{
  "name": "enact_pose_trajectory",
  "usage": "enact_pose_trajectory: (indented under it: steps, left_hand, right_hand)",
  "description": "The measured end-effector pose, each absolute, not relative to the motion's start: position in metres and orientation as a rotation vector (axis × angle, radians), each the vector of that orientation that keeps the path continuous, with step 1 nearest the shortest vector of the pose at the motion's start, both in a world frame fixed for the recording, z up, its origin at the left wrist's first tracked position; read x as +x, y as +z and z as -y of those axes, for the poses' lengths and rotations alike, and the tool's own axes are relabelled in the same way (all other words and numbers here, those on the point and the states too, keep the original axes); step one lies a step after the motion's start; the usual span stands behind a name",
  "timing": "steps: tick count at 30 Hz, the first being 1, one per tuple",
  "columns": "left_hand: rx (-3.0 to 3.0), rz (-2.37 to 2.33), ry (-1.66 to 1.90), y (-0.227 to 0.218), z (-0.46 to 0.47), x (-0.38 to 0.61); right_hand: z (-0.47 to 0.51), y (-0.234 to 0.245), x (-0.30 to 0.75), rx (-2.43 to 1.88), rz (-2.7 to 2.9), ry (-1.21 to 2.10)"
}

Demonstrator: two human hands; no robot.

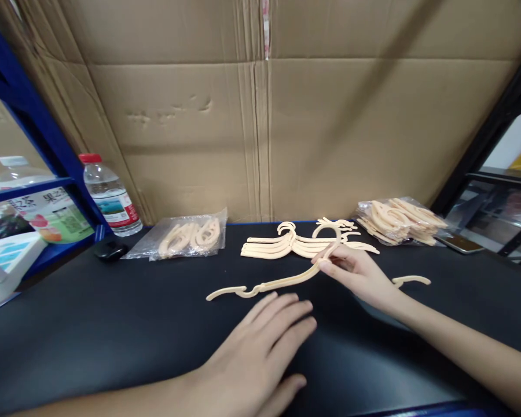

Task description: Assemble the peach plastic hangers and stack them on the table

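Note:
My right hand (358,275) pinches the hook end of a cream plastic hanger (269,284) that lies unfolded across the black table (91,324). Its far tip shows beyond my wrist. My left hand (263,347) rests flat on the table just in front of the hanger, fingers stretched out, holding nothing. Behind the hanger lies a stack of unfolded cream hangers (299,243).
A clear bag of folded hangers (186,236) lies at the back left, a pile of such bags (399,220) at the back right. A water bottle (110,197) and a black mouse (110,250) sit left. Cardboard (260,116) walls the back; a phone (460,243) lies right.

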State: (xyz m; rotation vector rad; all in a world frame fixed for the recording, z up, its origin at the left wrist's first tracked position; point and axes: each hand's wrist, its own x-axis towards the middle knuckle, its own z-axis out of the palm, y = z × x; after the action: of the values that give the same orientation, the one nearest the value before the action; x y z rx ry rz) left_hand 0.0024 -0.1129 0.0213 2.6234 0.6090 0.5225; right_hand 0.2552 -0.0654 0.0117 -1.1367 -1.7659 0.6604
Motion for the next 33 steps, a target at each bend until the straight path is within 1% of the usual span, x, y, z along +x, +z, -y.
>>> enact_pose_trajectory:
  steps: [3,6,11,14,18,20,25,33]
  left_hand:
    - [2.814,-0.800,0.407,0.013,0.102,0.000]
    - [2.857,-0.851,0.313,0.004,0.095,-0.001]
    - [2.873,-0.869,0.316,-0.002,0.091,-0.002]
    - [2.871,-0.868,0.287,-0.001,0.089,-0.004]
    - [2.882,-0.851,0.283,-0.003,0.087,-0.005]
    - [2.890,-0.847,0.301,-0.004,0.086,-0.006]
    - [2.863,-0.888,0.174,0.003,0.081,-0.002]
    - [2.845,-0.978,0.059,0.008,0.068,0.003]
  right_hand:
    - [0.064,0.006,0.249,-1.139,1.759,0.721]
    - [0.061,0.001,0.246,-1.175,1.736,0.741]
    - [0.051,-0.009,0.250,-1.266,1.796,0.739]
    - [0.046,-0.009,0.257,-1.328,1.903,0.551]
    - [0.045,-0.007,0.268,-1.332,2.112,0.131]
    - [0.047,-0.007,0.271,-1.388,2.244,0.032]
    - [0.048,-0.008,0.268,-1.584,2.472,0.096]
    - [0.027,-0.012,0.268,-1.652,2.483,0.119]
